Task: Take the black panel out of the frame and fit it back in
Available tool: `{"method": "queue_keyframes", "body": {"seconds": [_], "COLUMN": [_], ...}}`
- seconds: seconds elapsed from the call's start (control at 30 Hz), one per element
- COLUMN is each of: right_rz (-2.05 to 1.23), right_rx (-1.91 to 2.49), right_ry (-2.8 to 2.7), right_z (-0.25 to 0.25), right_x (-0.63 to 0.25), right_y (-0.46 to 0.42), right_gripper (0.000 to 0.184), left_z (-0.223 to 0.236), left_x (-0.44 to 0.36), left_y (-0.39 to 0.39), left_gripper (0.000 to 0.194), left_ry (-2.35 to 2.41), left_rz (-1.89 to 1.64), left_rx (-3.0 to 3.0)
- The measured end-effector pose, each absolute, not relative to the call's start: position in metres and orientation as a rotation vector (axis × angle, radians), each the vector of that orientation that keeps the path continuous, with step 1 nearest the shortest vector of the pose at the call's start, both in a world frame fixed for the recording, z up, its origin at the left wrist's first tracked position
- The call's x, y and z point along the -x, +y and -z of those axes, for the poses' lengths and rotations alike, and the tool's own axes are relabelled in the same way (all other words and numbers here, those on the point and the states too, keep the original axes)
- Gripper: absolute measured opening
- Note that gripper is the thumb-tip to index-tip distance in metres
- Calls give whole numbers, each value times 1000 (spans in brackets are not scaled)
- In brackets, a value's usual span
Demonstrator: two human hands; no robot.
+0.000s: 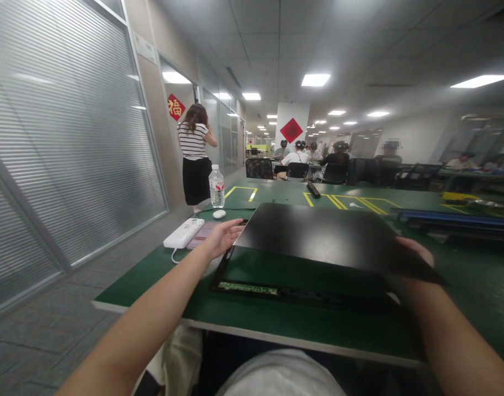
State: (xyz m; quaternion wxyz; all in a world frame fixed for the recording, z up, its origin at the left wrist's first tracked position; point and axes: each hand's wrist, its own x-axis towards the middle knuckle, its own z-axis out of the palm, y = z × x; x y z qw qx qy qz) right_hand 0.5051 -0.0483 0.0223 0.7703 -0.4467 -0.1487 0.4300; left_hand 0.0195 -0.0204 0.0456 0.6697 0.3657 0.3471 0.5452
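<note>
A thin, glossy black panel [313, 234] is raised a little above the green table, gripped by its edges between my two hands. At its left edge is my left hand [223, 238], with extended fingers against the side. My right hand [416, 267] is closed around the right edge, its fingers partly hidden by the panel and blurred. Under the panel lies a thin black frame [221, 278] on the table, with a narrow green circuit strip [247, 288] along its near side. The panel covers the far part of this frame.
Left on the table [140, 280] are a white power strip [183, 233], a phone-like flat object [202, 234], a white oval case [219, 214] and a water bottle [216, 187]. Blue-black bars [458, 217] lie right. A person [196, 154] stands beyond; several others sit farther back.
</note>
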Motion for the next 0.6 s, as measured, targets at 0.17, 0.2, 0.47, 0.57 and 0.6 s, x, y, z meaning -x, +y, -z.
{"method": "queue_keyframes", "body": {"seconds": [0.17, 0.2, 0.47, 0.57, 0.6], "right_rz": [-1070, -1086, -1274, -1255, -1264], "right_rx": [1025, 1042, 1173, 1209, 1215], "right_ry": [-304, -316, -520, -571, -604], "right_z": [-26, -26, -21, -24, -26], "right_x": [-496, -495, -482, -474, -471], "right_y": [-49, -49, -53, -55, -56], "right_gripper": [11, 12, 9, 6, 5], "left_z": [-41, -40, -40, -43, -44], "left_x": [-15, -15, -9, -7, -7], "left_y": [-16, -15, -10, -9, -9], "left_gripper": [20, 22, 44, 41, 38], "left_ry": [818, 810, 835, 886, 905], "left_rz": [-1199, -1189, -1192, -1203, -1219], "left_rx": [-795, -808, -964, -979, -955]}}
